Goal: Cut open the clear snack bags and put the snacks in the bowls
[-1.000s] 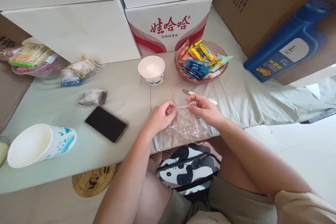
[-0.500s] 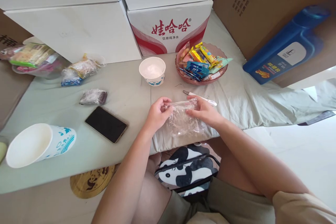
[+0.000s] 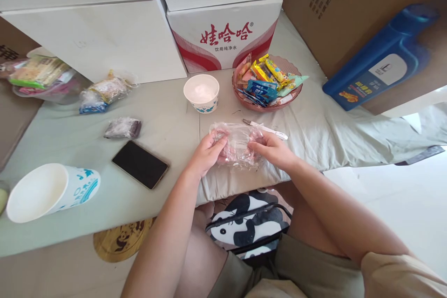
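A crumpled sheet of clear plastic wrap [image 3: 238, 144] is stretched between my two hands, just above the table's front edge. My left hand [image 3: 208, 150] pinches its left side with the thumb on top. On the other side my right hand [image 3: 268, 146] grips the wrap between thumb and fingers. Some fingertips show through the film. Right behind the right hand lies a white utility knife [image 3: 267, 129]. A white paper bowl [image 3: 201, 94] with a blue pattern stands beyond the hands, beside a pink bowl [image 3: 296, 98] of wrapped snacks.
To the left lie a phone [image 3: 140, 164], a small wrapped dark block [image 3: 123, 128] and a bagged snack bundle [image 3: 106, 92]. A large paper cup [image 3: 56, 192] rests at the left front. White boxes [image 3: 225, 32] line the back; a blue bottle [image 3: 380, 63] leans at the right.
The plastic wrap has been lifted and turned, its lower part no longer hanging toward the table edge. Both hands have shifted their hold and now spread it between them.
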Tool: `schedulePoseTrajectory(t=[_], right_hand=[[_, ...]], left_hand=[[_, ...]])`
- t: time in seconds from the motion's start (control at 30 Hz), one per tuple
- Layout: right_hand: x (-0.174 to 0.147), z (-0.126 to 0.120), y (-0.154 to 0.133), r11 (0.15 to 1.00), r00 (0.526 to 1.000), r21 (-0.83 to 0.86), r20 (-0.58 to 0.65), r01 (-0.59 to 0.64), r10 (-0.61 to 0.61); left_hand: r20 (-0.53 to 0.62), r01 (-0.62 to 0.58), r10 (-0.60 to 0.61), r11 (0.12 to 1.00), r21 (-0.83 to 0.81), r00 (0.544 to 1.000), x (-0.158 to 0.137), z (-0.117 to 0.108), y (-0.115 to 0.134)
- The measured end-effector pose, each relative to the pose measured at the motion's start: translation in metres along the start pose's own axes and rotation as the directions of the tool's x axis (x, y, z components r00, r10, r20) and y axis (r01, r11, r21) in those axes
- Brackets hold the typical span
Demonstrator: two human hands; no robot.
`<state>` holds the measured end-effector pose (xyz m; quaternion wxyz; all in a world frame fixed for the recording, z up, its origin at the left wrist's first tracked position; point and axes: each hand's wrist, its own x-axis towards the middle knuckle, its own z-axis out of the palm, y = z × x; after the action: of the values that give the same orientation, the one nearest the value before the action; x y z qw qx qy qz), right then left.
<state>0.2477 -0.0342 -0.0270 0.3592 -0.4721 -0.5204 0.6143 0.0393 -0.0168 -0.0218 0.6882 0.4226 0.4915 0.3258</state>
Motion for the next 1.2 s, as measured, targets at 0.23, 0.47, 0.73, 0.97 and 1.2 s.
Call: schedulePoseTrajectory(t=[0.23,0.47,0.73,0.97,1.2], right_hand=[[-0.002,0.003,-0.005,0.955,0.99,0.29,-0.139,0.069,-0.03],[-0.001,-0.003,-0.007,0.975,1.0,0.221,0.024,0.01,-0.016],[0.003,-0.005,-0.006,0.998,0.902,-0.011,-0.428,0.064,-0.062],[-0.008,0.012,-0.014,0.951,0.949,-0.107,-0.1,0.289,-0.3],[0.002,0.013,-0.018,0.938,0.946,0.132,-0.109,0.319,-0.307]], left_hand=[[0.07,-0.074,0.088,0.981,-0.181,0.994,-0.004,-0.005,0.011],[0.034,-0.089,0.096,0.981,-0.172,0.995,-0.004,-0.009,0.017],[-0.411,-0.356,0.344,0.933,0.049,0.844,0.01,-0.013,0.01],[0.005,-0.333,0.335,0.934,0.129,0.942,-0.005,0.018,0.002],[-0.105,-0.296,0.285,0.949,-0.108,0.953,-0.005,0.036,0.006]])
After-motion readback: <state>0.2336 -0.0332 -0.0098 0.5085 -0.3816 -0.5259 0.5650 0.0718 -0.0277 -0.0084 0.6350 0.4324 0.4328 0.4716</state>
